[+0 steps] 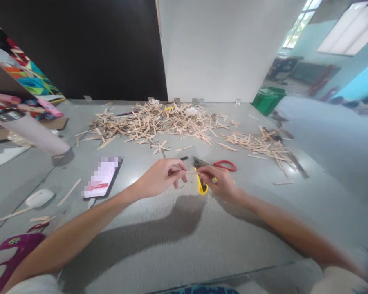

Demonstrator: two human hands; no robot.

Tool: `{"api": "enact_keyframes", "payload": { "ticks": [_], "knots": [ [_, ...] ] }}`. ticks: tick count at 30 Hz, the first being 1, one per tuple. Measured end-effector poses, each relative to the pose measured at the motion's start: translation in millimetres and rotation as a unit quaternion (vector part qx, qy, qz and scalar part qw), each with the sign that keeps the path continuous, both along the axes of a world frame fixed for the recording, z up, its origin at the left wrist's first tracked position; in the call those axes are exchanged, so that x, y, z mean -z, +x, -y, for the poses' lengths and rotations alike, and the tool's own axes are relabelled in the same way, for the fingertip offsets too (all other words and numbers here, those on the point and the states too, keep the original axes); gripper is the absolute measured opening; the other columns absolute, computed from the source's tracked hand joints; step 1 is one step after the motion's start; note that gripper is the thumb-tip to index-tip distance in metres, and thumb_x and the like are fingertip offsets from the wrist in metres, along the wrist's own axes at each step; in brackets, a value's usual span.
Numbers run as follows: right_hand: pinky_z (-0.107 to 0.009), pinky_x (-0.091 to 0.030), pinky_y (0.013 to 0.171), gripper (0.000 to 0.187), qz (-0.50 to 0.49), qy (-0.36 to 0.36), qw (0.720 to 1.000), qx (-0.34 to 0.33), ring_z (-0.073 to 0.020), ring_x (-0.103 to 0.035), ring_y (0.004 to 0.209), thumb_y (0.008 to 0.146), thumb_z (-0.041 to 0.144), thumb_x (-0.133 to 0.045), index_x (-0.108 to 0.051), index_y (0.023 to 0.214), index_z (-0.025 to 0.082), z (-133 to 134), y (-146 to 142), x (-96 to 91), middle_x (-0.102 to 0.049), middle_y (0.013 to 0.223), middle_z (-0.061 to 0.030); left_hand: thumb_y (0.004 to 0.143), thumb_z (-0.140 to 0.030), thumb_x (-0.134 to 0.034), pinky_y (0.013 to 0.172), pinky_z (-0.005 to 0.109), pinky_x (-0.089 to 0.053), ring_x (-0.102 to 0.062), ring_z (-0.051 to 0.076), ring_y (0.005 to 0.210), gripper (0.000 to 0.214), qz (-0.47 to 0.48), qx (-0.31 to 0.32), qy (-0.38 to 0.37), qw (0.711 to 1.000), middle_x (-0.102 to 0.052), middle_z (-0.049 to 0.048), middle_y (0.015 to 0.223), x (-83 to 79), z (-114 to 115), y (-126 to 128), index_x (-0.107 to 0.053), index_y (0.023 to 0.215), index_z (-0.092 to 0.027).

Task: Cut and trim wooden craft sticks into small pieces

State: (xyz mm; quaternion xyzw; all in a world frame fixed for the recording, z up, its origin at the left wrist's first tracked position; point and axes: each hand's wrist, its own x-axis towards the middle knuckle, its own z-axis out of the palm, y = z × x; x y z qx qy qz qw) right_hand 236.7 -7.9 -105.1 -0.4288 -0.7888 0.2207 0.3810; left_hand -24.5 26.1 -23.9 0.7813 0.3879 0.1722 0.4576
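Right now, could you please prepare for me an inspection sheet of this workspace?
Surface: grey table, scattered wooden sticks.
Job's things: small wooden piece; red-handled pliers, yellow-handled tool nearby.
Clutter: phone, bottle, white mouse-like object, left side.
Hands: right hand pinches the piece; left hand close to its other end, contact unclear.
Cables: reddish strand at lower left, perhaps wire.
Surroundings: dark panel, white panel behind; green bin right.

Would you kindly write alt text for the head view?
A person's right hand pinches a small wooden piece beside the left hand, above a grey table. Beyond lie a red-handled tool and a heap of wooden sticks.
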Motion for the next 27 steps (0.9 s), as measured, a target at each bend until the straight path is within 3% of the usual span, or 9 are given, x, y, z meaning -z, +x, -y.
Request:
{"api": "enact_keyframes", "payload": {
  "ticks": [7, 13, 15, 17, 20, 22, 23, 25, 27],
  "knots": [
    [-0.028, -0.052, 0.065, 0.019, 0.011, -0.016, 1.0, -0.005, -0.0162, -0.069, 0.066, 0.109, 0.027, -0.058, -0.077, 0.106, 0.022, -0.1, 0.7, -1.4, -0.079, 0.082, -0.0031, 0.108, -0.034, -0.052, 0.072, 0.03, -0.054, -0.078, 0.019, 0.077, 0.023, -0.03, 0.016, 0.007, 0.999, -0.085, 0.0086, 0.096, 9.2, -2.1, 4.6, -0.068, 0.107, -0.018],
    [-0.027, -0.05, 0.063, 0.022, 0.07, -0.005, 0.996, 0.048, -0.0153, -0.065, 0.061, 0.107, 0.027, -0.059, -0.079, 0.101, 0.02, -21.0, 14.1, 8.6, -0.078, 0.077, -0.0024, 0.11, -0.034, -0.051, 0.087, 0.041, -0.054, -0.078, 0.029, 0.098, 0.032, -0.147, -0.036, 0.156, 0.976, -0.083, 0.014, 0.106, 35.3, -5.8, 3.5, -0.062, 0.132, -0.014],
    [-0.029, -0.055, 0.065, 0.024, 0.079, 0.029, 0.992, 0.092, -0.0176, -0.07, 0.065, 0.107, 0.03, -0.06, -0.081, 0.104, 0.021, -27.6, 26.7, -2.8, -0.082, 0.084, -0.0051, 0.112, -0.033, -0.048, 0.088, 0.042, -0.055, -0.078, 0.03, 0.099, 0.033, -0.177, -0.025, 0.189, 0.966, -0.081, 0.0144, 0.106, 44.3, -7.8, 0.1, -0.061, 0.135, -0.013],
    [-0.035, -0.062, 0.071, 0.027, 0.052, 0.103, 0.98, 0.162, -0.022, -0.077, 0.074, 0.108, 0.033, -0.059, -0.083, 0.11, 0.021, -31.1, 41.7, -26.1, -0.085, 0.098, -0.0089, 0.112, -0.03, -0.046, 0.089, 0.043, -0.056, -0.078, 0.03, 0.101, 0.03, -0.19, -0.02, 0.214, 0.958, -0.08, 0.015, 0.11, 54.3, -10.8, -3.0, -0.063, 0.131, -0.015],
    [-0.047, -0.067, 0.089, 0.028, 0.01, 0.271, 0.922, 0.276, -0.0265, -0.082, 0.088, 0.111, 0.038, -0.062, -0.084, 0.121, 0.025, -34.4, 59.6, -71.3, -0.086, 0.103, -0.0086, 0.112, -0.025, -0.042, 0.097, 0.048, -0.056, -0.073, 0.034, 0.115, 0.03, -0.19, -0.032, 0.242, 0.951, -0.076, 0.0201, 0.121, 72.8, -15.7, -3.6, -0.063, 0.13, -0.014],
    [-0.051, -0.066, 0.099, 0.028, -0.004, 0.364, 0.882, 0.3, -0.0278, -0.083, 0.099, 0.111, 0.038, -0.063, -0.084, 0.127, 0.027, -41.9, 62.7, -91.9, -0.086, 0.109, -0.0079, 0.112, -0.023, -0.041, 0.099, 0.05, -0.055, -0.07, 0.034, 0.116, 0.029, -0.181, -0.024, 0.249, 0.951, -0.074, 0.0203, 0.12, 85.9, -17.2, -1.3, -0.064, 0.125, -0.013],
    [-0.051, -0.064, 0.103, 0.029, 0.003, 0.381, 0.874, 0.301, -0.0285, -0.082, 0.104, 0.111, 0.038, -0.063, -0.084, 0.128, 0.026, -48.7, 61.1, -95.1, -0.086, 0.113, -0.0083, 0.111, -0.023, -0.043, 0.099, 0.049, -0.056, -0.07, 0.033, 0.114, 0.025, -0.175, -0.011, 0.252, 0.952, -0.074, 0.0183, 0.118, 92.0, -17.0, 0.0, -0.065, 0.12, -0.015],
    [-0.052, -0.06, 0.111, 0.031, 0.038, 0.358, 0.885, 0.296, -0.0308, -0.081, 0.113, 0.112, 0.038, -0.061, -0.085, 0.125, 0.024, -68.6, 53.0, -84.3, -0.086, 0.116, -0.0111, 0.108, -0.02, -0.048, 0.1, 0.045, -0.056, -0.067, 0.029, 0.113, 0.018, -0.163, 0.019, 0.258, 0.952, -0.072, 0.0142, 0.116, 101.7, -14.6, 2.0, -0.066, 0.111, -0.017],
    [-0.052, -0.057, 0.114, 0.038, 0.104, 0.269, 0.928, 0.235, -0.0319, -0.079, 0.121, 0.114, 0.034, -0.052, -0.084, 0.13, 0.022, -93.1, 41.8, -54.5, -0.085, 0.124, -0.0139, 0.106, -0.015, -0.049, 0.102, 0.043, -0.054, -0.064, 0.029, 0.116, 0.017, -0.158, 0.041, 0.267, 0.95, -0.07, 0.0135, 0.119, 107.2, -10.9, 1.9, -0.065, 0.108, -0.017]
  ]
}}
